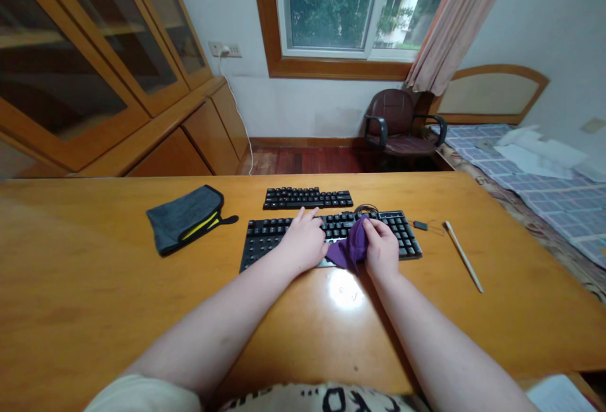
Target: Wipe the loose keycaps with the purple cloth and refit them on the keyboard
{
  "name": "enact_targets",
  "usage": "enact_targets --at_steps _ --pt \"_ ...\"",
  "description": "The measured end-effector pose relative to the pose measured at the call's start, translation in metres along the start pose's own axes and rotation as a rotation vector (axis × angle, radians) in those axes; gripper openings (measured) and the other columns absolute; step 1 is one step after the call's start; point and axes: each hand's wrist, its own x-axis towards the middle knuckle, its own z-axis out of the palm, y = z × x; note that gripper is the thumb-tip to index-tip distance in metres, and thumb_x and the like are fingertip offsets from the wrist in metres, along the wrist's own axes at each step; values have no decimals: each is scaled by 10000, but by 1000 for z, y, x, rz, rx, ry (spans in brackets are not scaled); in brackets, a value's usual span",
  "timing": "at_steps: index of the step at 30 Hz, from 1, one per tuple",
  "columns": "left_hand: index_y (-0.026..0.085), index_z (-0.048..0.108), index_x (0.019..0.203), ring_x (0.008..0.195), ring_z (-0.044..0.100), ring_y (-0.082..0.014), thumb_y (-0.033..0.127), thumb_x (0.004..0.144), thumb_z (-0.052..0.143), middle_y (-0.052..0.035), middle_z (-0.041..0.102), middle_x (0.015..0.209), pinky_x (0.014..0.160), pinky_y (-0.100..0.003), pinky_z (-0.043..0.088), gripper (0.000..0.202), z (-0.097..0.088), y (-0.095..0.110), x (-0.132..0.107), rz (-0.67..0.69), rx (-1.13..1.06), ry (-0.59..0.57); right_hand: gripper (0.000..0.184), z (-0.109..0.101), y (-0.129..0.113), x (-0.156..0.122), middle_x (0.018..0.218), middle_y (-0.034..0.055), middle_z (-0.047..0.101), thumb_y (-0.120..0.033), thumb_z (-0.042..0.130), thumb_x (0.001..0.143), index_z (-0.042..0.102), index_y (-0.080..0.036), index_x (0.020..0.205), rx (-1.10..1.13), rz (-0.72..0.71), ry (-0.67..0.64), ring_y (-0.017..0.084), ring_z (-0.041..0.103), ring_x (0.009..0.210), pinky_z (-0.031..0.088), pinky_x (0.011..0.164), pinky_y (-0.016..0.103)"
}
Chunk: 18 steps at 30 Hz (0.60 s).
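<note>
Cabinet of varnished orange-brown wood (118, 71) w/ glass doors takes up the left side of the rm; wide bed (534, 194) w/ a blue checked cover is over on the right, loose white sheets (540, 150) on top. Btwn them & nearer: big glossy orange-brown wooden table (95, 311). Past its far edge, long pale-pink curtain (464, 21), then dark-red padded chair (392, 115) w/ black armrests.

Approx. mid-table lies a long black keyboard (336, 226); full keys at its right end, low small stubs at its left. Folded gray cloth (187, 216) w/ black trim, yellow strip & loop is to the left, well apart. Block of black keycaps (307, 199), set in rows, sits just beyond the kbd.

Person's left hand (305, 238) is on the kbd's middle, fingers spread, tips toward the keycaps. Person's right hand (382, 248) pinches a soft purple cloth (356, 245) btwn thumb & fingers; cloth's bunched over the kbd's near edge, btwn both hands. Can't tell if the left thumb touches it.

Thin pale stick (464, 257) w/ a wider far tip lies slantwise at right. Coiled black cable (367, 208) just behind the kbd. Tiny dark block (420, 225) w/ thin wire loops, btwn kbd & stick.
</note>
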Motion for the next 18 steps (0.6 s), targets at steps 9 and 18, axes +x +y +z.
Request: enact_targets --at_steps 9,18 --pt "229 690 875 872 590 -218 368 791 464 -64 674 907 821 -315 427 279 -9 -58 59 -366 -139 -37 262 1 1 -1 733 23 660 -408 620 699 647 -157 768 22 17 -17 170 583 705 431 677 284" --pt "185 688 903 966 567 -264 342 760 512 -131 651 1008 846 -361 414 276 17 -91 131 -520 -141 -73 260 1 0 -3 729 24 645 -403 628 693 655 -161 781 19 22 -46 173 562 697 430 666 283"
